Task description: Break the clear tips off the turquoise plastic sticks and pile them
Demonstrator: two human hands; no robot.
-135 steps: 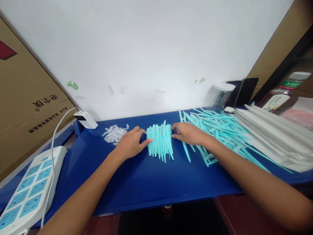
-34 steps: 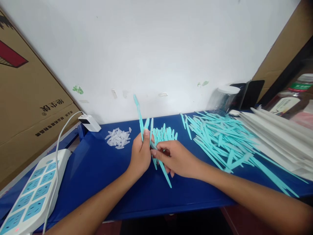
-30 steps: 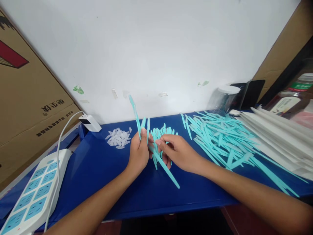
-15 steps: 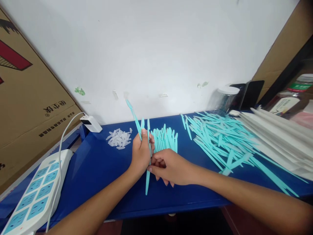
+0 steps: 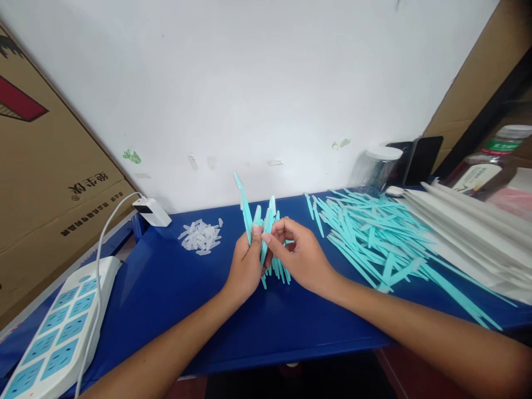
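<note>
Head camera: we find the left hand (image 5: 245, 266) closed around several turquoise sticks (image 5: 245, 208), which point upward over the blue table (image 5: 187, 316). We record the right hand (image 5: 305, 255) with thumb and fingertips pinched narrowly on one stick (image 5: 269, 221) beside them. We note matching pieces (image 5: 283, 275) lying behind the hands, a loose turquoise heap (image 5: 374, 233) rightward, and whitish pieces (image 5: 200, 235) piled leftward.

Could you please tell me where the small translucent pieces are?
In the head view, the small translucent pieces lie heaped on the blue tabletop, between the small white box on their left and the left hand on their right.
</note>
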